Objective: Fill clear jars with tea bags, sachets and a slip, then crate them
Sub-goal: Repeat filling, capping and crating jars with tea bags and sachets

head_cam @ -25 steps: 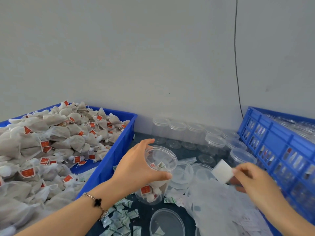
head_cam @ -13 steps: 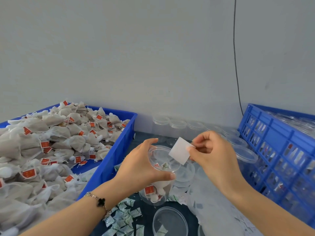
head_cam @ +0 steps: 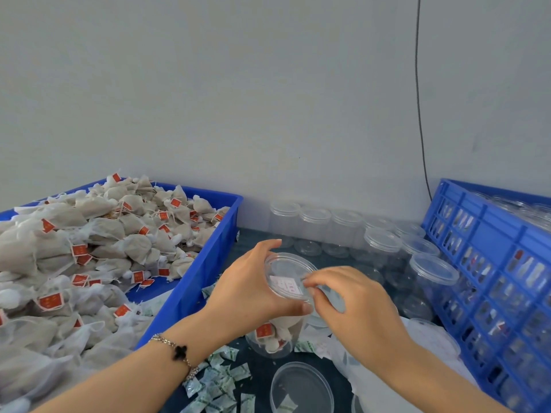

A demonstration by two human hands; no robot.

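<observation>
My left hand (head_cam: 250,293) grips a clear jar (head_cam: 277,338), tilted over the dark table, with tea bags in its lower part. A white slip (head_cam: 286,285) with red print lies inside the jar's mouth. My right hand (head_cam: 357,311) is at the rim, its curled fingertips pinching the slip's right edge. Green-and-white sachets (head_cam: 214,380) lie scattered under my left wrist. A heap of tea bags (head_cam: 104,248) with red tags fills the blue bin (head_cam: 208,263) on the left.
Several empty clear jars (head_cam: 316,228) stand along the back wall. A blue slatted crate (head_cam: 492,263) holding filled jars is at the right. A clear lid (head_cam: 301,389) lies near the front edge, beside a white plastic bag (head_cam: 357,380).
My right hand carried the white slip leftward from beside the crate to the jar and lowered it into the mouth. My left hand kept hold of the jar.
</observation>
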